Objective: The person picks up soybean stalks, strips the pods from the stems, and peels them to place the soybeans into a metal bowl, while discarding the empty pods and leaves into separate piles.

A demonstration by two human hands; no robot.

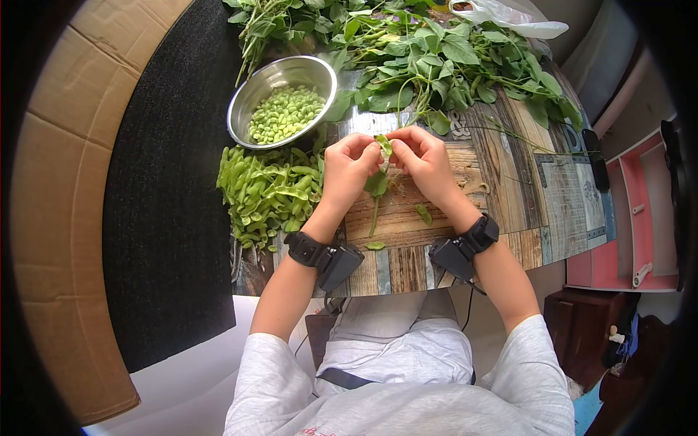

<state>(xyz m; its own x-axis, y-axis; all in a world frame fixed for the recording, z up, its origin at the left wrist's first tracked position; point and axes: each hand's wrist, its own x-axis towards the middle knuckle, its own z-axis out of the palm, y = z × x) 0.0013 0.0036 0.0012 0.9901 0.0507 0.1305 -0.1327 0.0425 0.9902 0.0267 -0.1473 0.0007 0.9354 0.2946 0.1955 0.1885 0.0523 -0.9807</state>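
Note:
Over the middle of the wood-patterned table, a green soybean pod (pixel 383 144) is pinched between both hands. My left hand (pixel 350 167) has thumb and forefinger closed on its left side. From the other side, the bent fingers of my right hand (pixel 423 161) grip the same pod. Below the hands are a green leaf (pixel 376 184) and a thin stem. A steel bowl (pixel 238 125) beyond my left hand holds many shelled green beans (pixel 287 114). Against the bowl's near side lies a heap of green pods (pixel 265 190), many of them split or flattened.
Leafy bean plants (pixel 436 62) cover the far side of the table (pixel 509 167), with a white plastic bag (pixel 509 18) behind them. Loose pod pieces (pixel 423 213) lie near my right wrist. A black mat (pixel 171 196) and cardboard (pixel 76 218) are at the left, a pink shelf (pixel 636 211) at the right.

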